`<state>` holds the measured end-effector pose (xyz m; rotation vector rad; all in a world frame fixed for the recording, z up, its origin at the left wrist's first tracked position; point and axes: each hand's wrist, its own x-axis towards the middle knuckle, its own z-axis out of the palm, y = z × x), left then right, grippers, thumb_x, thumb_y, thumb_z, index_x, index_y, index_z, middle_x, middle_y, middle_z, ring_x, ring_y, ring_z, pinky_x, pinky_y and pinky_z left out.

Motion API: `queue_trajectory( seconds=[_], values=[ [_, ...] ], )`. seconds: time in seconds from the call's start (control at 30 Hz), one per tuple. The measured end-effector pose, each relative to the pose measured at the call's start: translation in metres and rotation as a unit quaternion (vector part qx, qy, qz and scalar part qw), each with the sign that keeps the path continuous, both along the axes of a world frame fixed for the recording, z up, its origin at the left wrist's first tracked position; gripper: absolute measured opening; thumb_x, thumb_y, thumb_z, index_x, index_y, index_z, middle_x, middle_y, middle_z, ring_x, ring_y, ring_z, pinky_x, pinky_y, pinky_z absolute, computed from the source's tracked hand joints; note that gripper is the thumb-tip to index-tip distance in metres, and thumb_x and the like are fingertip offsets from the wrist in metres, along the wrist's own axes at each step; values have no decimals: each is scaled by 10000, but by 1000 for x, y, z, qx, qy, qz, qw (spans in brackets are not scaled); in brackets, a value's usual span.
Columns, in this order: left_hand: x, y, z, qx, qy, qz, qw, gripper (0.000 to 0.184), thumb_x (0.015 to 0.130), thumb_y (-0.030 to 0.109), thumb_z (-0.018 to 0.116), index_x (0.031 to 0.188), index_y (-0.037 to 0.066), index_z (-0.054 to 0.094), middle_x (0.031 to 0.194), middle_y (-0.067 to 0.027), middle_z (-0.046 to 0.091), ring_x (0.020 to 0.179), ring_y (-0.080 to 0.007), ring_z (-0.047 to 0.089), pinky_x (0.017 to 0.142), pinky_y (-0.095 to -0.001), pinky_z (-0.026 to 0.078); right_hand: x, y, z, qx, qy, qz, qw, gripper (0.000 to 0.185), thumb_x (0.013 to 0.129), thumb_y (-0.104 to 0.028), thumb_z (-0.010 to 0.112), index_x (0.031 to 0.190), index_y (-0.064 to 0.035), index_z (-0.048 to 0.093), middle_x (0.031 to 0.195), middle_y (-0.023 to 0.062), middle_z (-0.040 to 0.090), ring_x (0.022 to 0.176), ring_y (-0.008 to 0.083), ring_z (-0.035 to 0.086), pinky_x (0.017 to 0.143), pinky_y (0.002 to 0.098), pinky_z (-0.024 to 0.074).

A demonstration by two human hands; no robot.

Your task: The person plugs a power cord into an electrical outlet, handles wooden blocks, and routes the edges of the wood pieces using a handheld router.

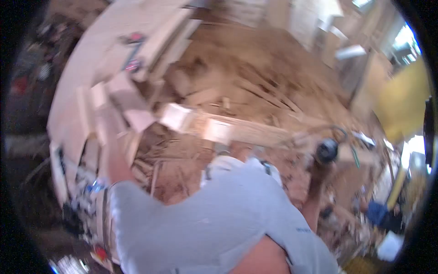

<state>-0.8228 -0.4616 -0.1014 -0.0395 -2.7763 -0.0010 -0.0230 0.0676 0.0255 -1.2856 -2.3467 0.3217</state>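
Note:
My left hand is stretched toward several cut wooden pieces at the edge of a pale wooden bench. Motion blur hides its fingers, so whether it grips one of them is unclear. On the right, my right hand is closed around a dark, round-ended power tool. What looks like a black cord curves beside the tool. Between my arms, a long plank lies across the ground, with pale block ends near its left end.
Sawdust and wood scraps cover the ground ahead. The pale bench curves along the left, with a red-and-dark tool on it. Boards lean at the back. At right are a yellow sheet and a dark blue item.

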Motion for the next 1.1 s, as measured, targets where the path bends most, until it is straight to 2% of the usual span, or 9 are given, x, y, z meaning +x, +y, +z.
queue_trajectory(
  seconds=[0.13,0.27,0.4,0.5,0.6,0.63,0.77,0.87,1.1],
  values=[
    [50,50,-2,-12,-125,78,989,693,1072,492,532,1649,109,482,1718,-303,370,1606,-482,328,1334,-637,177,19,1,-19,7,81,17,997,402,743,-148,944,1104,-36,808,1008,122,824,954,302,800,912,417,603],
    [81,65,-5,14,63,-10,998,578,1016,268,621,1570,115,564,1650,-260,460,1571,-463,380,1323,-595,254,18,5,-6,20,46,65,997,398,798,-196,942,1137,-33,812,1096,123,821,984,260,789,936,406,590],
    [93,68,-44,33,44,-48,997,543,973,164,622,1511,91,599,1573,-189,547,1437,-401,530,1234,-579,368,-5,-3,8,-15,112,84,990,353,780,-176,910,1101,-59,822,1064,66,815,939,214,777,901,379,591],
    [95,77,-49,36,4,-85,996,592,971,236,660,1529,54,584,1561,-193,557,1418,-395,550,1206,-574,394,-18,-8,17,-62,130,55,988,325,778,-161,914,1071,-61,814,1040,73,818,904,210,777,882,386,599],
    [117,135,-12,68,-28,60,996,751,963,381,726,1591,28,512,1590,-203,520,1401,-386,560,1189,-576,410,-24,-8,17,-36,91,42,994,363,758,-201,939,1074,-81,808,1008,67,815,871,205,773,876,401,606],
    [128,154,2,81,-39,92,992,1060,884,534,825,1678,11,356,1619,-262,454,1395,-420,550,1192,-592,411,-22,-6,15,-10,60,46,997,368,758,-213,938,1076,-83,809,1017,67,815,876,207,774,880,405,607],
    [127,160,18,167,-177,126,962,1338,755,491,959,1748,63,171,1585,-352,398,1470,-520,461,1203,-628,424,-5,8,-4,46,-32,32,998,404,767,-268,933,1105,-89,807,1069,87,819,927,232,779,905,422,608],
    [132,146,54,198,-190,113,955,1343,736,486,967,1749,81,184,1613,-356,377,1488,-527,439,1215,-631,408,3,26,-25,-141,164,58,975,436,771,-278,921,1148,-92,804,1123,113,815,1013,293,778,949,445,592],
    [53,20,81,201,-101,72,972,1294,741,531,920,1769,163,227,1692,-352,324,1572,-525,345,1302,-636,280,-26,3,12,56,-24,87,994,415,770,-278,922,1119,-78,821,1099,131,808,1054,330,778,960,471,576]
  ],
)
